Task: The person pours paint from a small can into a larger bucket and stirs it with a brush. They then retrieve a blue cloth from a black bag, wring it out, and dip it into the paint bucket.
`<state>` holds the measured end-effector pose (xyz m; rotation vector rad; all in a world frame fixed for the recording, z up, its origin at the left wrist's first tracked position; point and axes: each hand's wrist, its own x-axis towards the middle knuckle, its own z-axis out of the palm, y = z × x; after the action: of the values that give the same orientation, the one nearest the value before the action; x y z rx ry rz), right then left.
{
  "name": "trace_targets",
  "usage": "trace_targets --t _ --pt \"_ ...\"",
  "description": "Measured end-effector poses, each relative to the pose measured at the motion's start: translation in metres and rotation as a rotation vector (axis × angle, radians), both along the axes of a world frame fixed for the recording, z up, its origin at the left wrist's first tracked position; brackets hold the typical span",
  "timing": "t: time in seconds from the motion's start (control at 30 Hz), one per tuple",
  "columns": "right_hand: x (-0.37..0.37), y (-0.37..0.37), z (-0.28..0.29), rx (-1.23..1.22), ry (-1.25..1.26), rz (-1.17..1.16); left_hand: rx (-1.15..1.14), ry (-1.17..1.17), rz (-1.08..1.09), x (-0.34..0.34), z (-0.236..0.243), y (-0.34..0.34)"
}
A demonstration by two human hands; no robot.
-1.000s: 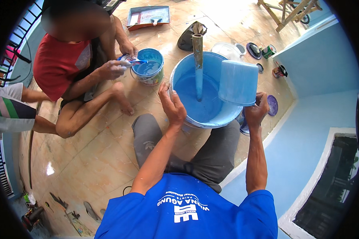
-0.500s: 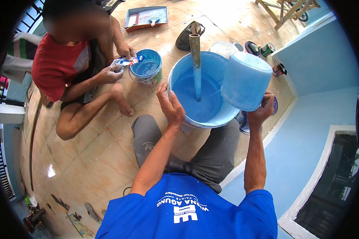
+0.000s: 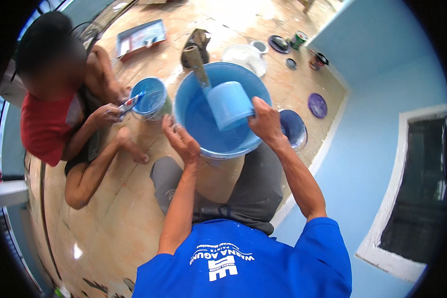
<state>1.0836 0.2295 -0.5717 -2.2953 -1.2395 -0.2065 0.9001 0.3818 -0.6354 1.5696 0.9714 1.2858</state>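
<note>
My right hand [image 3: 267, 120] is closed round the handle of a blue plastic dipper [image 3: 228, 102], held tilted over a large paint bucket [image 3: 180, 94]. Light blue paint [image 3: 208, 131] lies in the bucket, which stands on the floor between my legs. My left hand [image 3: 183, 141] rests against the near left side of the bucket, its fingers stretched out. A wooden stick [image 3: 196, 64] leans in the bucket, its lower part behind the dipper.
To the left a person in a red shirt [image 3: 47, 121] sits holding a small tube [image 3: 129, 104] over a smaller paint bucket [image 3: 151, 97]. A paint tray [image 3: 141, 42] lies beyond. A dark blue bucket [image 3: 294, 130] and purple lid [image 3: 317, 106] sit near the blue wall [image 3: 372, 129].
My right hand has brought the dipper left and down, from above the bucket's right rim to over its middle. The person's tube has tipped down toward the smaller bucket. The whole view has shifted.
</note>
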Motion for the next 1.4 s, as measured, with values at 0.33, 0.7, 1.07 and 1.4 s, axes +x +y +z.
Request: trace_targets --t 0.33,0.7,1.07,1.4 --pt "-0.020 0.018 -0.008 -0.544 0.169 0.233 -0.062 -0.039 -0.070 0.001 0.005 0.000" --pt "-0.009 0.006 0.012 -0.174 0.427 -0.045 -0.047 0.014 -0.061 0.000 0.012 -0.004" --pt "0.036 -0.142 0.060 0.770 1.180 -0.350 0.098 0.064 -0.026 0.000 0.019 -0.005" --pt "0.067 -0.258 -0.052 0.754 1.279 -0.761 -0.019 0.168 -0.943 0.140 0.055 -0.186"
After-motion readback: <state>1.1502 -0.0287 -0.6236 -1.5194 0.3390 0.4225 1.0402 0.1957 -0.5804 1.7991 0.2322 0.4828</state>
